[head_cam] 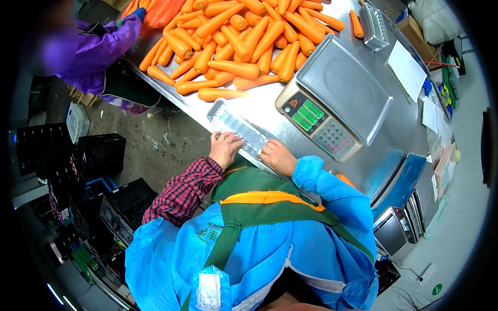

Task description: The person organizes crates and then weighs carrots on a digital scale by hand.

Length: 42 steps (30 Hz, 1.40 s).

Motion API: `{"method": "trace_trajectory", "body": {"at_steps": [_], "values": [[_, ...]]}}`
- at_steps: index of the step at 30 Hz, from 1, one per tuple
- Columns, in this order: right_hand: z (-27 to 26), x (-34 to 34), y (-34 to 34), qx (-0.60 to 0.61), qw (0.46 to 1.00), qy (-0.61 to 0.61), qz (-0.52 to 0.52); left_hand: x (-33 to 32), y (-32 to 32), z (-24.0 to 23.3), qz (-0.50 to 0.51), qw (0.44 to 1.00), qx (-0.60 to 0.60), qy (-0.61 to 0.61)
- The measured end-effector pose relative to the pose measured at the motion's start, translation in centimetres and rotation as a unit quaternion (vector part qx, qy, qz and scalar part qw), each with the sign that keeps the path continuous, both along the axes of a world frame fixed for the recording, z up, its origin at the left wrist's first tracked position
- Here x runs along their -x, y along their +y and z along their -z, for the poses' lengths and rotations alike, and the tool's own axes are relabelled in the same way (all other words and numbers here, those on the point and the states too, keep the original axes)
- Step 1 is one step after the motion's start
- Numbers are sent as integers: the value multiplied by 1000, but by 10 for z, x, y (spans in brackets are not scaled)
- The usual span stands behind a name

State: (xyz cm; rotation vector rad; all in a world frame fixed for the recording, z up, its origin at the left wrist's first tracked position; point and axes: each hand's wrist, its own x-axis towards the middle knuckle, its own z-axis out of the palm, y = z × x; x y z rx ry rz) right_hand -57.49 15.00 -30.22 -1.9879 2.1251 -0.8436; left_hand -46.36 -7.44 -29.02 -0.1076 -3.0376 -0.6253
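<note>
A long clear plastic tray (238,123) lies at the near edge of the steel table (268,100). My left hand (227,149) holds its near left side, fingers curled over the rim. At the right end of the same tray, my right hand (277,156) grips the corner with bent fingers. The tray appears to have no carrots in it. Just beyond it is a large heap of carrots (233,42). To the right of the tray stands a digital weighing scale (319,126) with a lit green display and a bare steel pan (344,85).
At upper left stands a person in a purple sleeve (105,50) beside an orange-red plastic bag (161,13). A single carrot (356,24) and clear plastic boxes (373,27) lie at the far right. White paper (406,70) rests near them. Black crates (102,154) stand on the floor, left.
</note>
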Motion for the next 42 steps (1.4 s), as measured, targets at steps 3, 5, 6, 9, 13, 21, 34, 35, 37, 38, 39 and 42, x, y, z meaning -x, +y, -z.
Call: {"method": "trace_trajectory", "body": {"at_steps": [3,5,6,9,13,21,34,35,37,38,39,42], "values": [[-6,6,2,-21,1000,-7,-5,2,3,-6,0,999,-39,-18],[-10,10,4,-22,999,-23,-2,3,7,-14,5,999,-42,-15],[-14,10,5,-20,999,-40,-3,3,7,-17,14,999,-32,-6],[-32,18,10,16,998,-65,-6,9,-1,-23,21,999,-18,44],[-68,33,16,15,990,-141,26,31,-7,-60,55,992,-79,84],[-130,50,18,102,961,-240,91,92,-12,-131,96,978,-139,121],[-112,41,-15,94,894,-404,167,119,35,-83,-213,532,-810,-123],[-111,42,-13,67,882,-440,155,120,35,-78,-208,572,-785,-117],[-107,44,-10,10,851,-509,131,121,39,-76,-197,647,-729,-104],[-94,42,-9,-5,788,-600,139,120,40,-78,-193,636,-739,-110],[-94,42,-9,13,756,-633,165,121,41,-76,-170,642,-741,-103],[-99,47,-8,48,677,-697,231,126,37,-73,-124,649,-745,-95]]}}
